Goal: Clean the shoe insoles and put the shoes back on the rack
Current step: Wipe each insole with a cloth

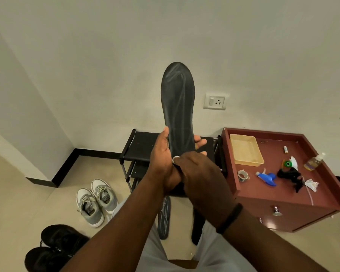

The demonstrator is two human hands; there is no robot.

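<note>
Black insole is held upright in front of the wall, toe end uppermost, heel end down between both hands. Left hand grips the lower part of the insole, thumb along its left edge and fingertips wrapped round to its right edge. Right hand lies across the heel end, fingers curled over it; a small white item shows at the fingertips, and what it is cannot be told. A black band sits on the right wrist.

Behind the hands stands a black shoe rack. Two more dark insoles lie on the floor below the forearms. Grey sneakers stand left of the rack, and black shoes nearer the camera.

To the right, a red-brown cabinet carries a beige tray, a blue spray head, a tape roll and a pump bottle.
</note>
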